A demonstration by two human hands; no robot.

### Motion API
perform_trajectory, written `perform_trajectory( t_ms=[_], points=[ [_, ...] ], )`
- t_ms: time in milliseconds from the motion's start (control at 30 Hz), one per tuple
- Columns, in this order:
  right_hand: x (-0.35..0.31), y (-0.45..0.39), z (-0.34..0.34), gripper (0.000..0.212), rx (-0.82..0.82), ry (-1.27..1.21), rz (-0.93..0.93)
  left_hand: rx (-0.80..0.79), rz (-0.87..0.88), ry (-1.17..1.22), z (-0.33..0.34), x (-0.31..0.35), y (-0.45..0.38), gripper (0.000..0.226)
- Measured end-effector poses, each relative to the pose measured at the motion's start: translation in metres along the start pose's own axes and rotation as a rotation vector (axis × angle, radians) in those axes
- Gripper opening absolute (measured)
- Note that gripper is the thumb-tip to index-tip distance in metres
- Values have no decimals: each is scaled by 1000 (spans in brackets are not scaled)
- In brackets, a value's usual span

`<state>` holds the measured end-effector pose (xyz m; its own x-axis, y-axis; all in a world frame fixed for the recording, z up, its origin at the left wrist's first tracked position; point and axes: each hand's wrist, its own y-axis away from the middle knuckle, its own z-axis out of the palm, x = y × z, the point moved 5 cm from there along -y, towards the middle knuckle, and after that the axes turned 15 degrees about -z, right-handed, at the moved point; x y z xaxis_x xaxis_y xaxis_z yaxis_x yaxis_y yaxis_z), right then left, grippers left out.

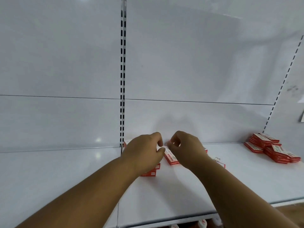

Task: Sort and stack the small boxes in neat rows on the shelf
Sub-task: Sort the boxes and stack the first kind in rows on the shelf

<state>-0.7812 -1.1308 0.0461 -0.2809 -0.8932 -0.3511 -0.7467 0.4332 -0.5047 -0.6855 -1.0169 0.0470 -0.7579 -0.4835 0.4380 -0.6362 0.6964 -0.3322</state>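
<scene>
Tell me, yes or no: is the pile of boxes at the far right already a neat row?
No. The red boxes lie heaped at mixed angles on the shelf.

Two hands are over the shelf (213, 186). Near its back right corner lies one loose heap of red boxes (271, 149), roughly a dozen, too jumbled to count exactly. Under the hands, at least four more red boxes (171, 157) show, the rest hidden.

White back panel (197, 63), slotted upright rail (122, 79) at its centre, second slotted rail (284, 83) at right, paper sheet (302, 116) at the right edge
</scene>
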Motion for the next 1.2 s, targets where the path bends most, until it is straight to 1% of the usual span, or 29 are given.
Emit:
perform_trajectory(
  t_ms=[133, 267, 333, 367, 433, 500, 567, 633, 700, 767, 800, 867, 967, 1033, 1100, 1133, 1200],
  points=[
    [33, 5, -19, 17, 55, -8, 8, -55, 51, 38, 17, 27, -5, 13],
    [79, -1, -33, 15, 14, 20, 48, -61, 71, 22, 36, 51, -21, 13],
    [98, -7, -32, 13, -88, 38, 46, -103, 50, -86, 47, 60, -32, 22],
    [104, -9, -29, 13, -171, 50, 26, -120, 39, -191, 52, 64, -37, 29],
    [108, -12, -21, 23, -348, 65, -65, -149, 26, -428, 61, 69, -44, 40],
    [104, -15, -13, 34, -478, 117, -203, -202, -4, -545, 65, 68, -47, 48],
    [101, -21, -3, 40, -565, 143, -320, -272, -71, -574, 70, 64, -50, 54],
    [101, -27, 6, 46, -627, 130, -385, -336, -144, -543, 76, 59, -53, 59],
    [102, -32, 12, 47, -672, 123, -437, -340, -183, -490, 79, 56, -54, 62],
    [105, -36, 15, 48, -691, 86, -459, -292, -196, -463, 78, 56, -54, 61],
    [106, -37, 17, 50, -681, 67, -473, -247, -201, -453, 76, 56, -55, 59],
    [108, -39, 18, 58, -596, 18, -516, -145, -203, -436, 70, 58, -53, 57],
    [115, -44, 7, 81, -400, -94, -482, 23, -209, -377, 57, 63, -50, 67],
    [122, -49, -11, 92, -227, -138, -442, 179, -198, -309, 45, 69, -46, 68],
    [126, -52, -30, 91, -69, -167, -438, 285, -205, -241, 39, 75, -43, 70],
    [127, -52, -37, 89, -22, -170, -435, 306, -220, -203, 38, 78, -42, 71],
    [131, -52, -48, 88, 15, -160, -407, 306, -241, -135, 42, 87, -42, 76]
  ],
)
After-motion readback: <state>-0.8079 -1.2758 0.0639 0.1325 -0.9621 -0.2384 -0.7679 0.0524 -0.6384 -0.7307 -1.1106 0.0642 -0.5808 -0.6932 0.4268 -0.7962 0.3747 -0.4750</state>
